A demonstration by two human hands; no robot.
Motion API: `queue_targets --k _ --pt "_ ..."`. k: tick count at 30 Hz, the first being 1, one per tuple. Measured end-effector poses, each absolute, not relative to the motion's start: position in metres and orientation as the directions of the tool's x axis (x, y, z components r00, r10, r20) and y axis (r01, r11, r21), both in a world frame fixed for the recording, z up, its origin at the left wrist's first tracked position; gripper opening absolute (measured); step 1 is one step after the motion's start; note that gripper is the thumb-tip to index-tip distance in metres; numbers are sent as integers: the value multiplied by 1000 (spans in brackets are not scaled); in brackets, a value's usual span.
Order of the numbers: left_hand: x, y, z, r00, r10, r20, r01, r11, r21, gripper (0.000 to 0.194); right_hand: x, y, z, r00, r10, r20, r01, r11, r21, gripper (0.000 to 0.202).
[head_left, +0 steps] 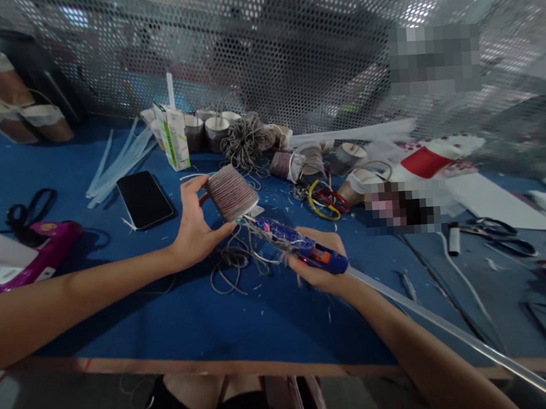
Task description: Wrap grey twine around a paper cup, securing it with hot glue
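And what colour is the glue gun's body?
The glue gun is mostly blue, seen in the head view.

One blue glue gun point(281, 235), one phone point(145, 199), one drink carton point(172, 136)

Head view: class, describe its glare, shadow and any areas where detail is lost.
Head view: bright light glares through the mesh panel at upper right; a soft shadow edges the black phone; the clear glue stick shines at lower right; two pixelated blocks on the right hide detail.
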State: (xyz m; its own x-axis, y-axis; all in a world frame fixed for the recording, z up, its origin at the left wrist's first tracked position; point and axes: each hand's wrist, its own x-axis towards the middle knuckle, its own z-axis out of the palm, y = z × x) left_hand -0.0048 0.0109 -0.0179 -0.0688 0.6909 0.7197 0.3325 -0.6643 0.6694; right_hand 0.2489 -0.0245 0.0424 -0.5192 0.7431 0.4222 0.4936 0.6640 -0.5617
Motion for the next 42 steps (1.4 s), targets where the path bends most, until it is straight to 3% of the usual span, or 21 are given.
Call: queue_targets --k 6,13,17,21,42 --pt "-4 10 -17 -81 707 703 311 -652 692 82 248 -27 44 -501 738 453 475 672 -569 16" --pt "-4 10 -17 -69 703 708 290 -665 688 80 244 -34 55 -440 828 348 543 554 -631 16" --pt "-4 10 -18 -71 703 708 281 -667 690 80 246 -31 51 -433 822 370 512 563 -649 16" --pt "-4 10 -19 -67 707 704 269 -667 695 79 249 -29 47 -420 808 413 503 586 -635 18" --pt "-2 10 -20 -73 736 673 203 -649 733 81 249 -30 64 -347 877 331 629 480 -611 19"
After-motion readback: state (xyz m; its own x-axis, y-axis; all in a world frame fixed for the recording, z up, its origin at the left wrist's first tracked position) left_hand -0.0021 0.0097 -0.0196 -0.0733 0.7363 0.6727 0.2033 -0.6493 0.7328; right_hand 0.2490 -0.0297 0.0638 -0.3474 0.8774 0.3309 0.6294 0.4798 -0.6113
